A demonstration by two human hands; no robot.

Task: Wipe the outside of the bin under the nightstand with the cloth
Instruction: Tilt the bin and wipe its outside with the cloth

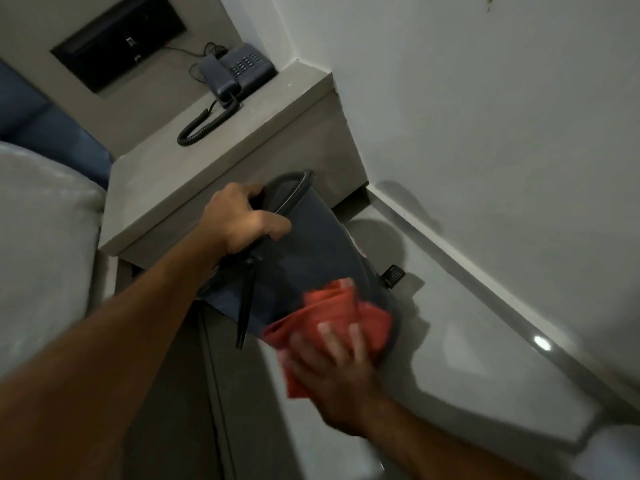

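Note:
A dark grey bin (311, 251) is held tilted in front of the grey nightstand (194, 181), lifted off the floor. My left hand (239, 220) grips its black rim at the top. My right hand (332, 372), blurred, presses a red cloth (332, 313) flat against the bin's lower outside wall. A thin black handle or bar hangs down the bin's side (246, 303).
A dark corded phone (235, 71) sits on the nightstand top, its coiled cord trailing forward. A grey bed edge (45, 230) lies at the left. White wall (485, 116) and a grey skirting run at the right. A small black object (393, 275) lies on the pale floor.

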